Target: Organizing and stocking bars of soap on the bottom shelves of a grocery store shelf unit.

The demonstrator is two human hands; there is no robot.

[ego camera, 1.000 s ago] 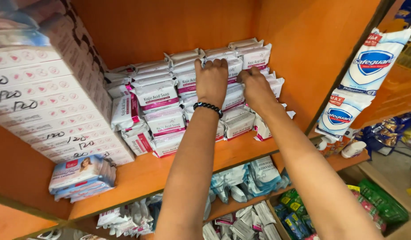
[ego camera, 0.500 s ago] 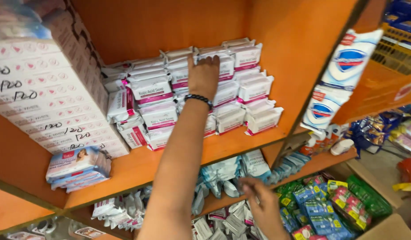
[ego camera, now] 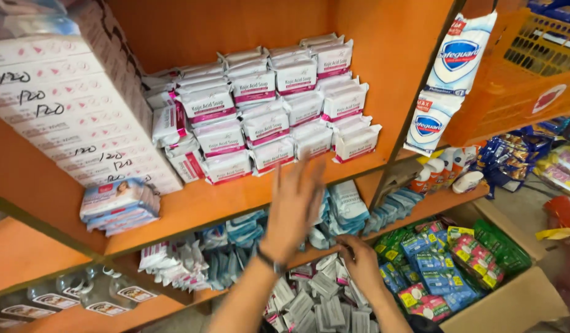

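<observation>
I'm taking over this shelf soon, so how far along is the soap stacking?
Done: white-and-pink soap packs stand stacked on the orange shelf. In hand: left hand open and empty below them; right hand among grey-white packets lower down. Left: those packets lie loose.

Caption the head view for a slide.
Left hand open below stacked white soap packs on orange shelf; right hand reaches grey sachets below.

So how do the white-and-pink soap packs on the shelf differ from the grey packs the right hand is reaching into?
The white-and-pink soap packs sit stacked in tidy rows on the orange shelf; the grey packs lie loosely heaped lower down. The soap packs carry pink bands; the grey ones look plain. The right hand touches the grey packs; the left hand is raised, touching neither. Both are small sealed packets.
</observation>
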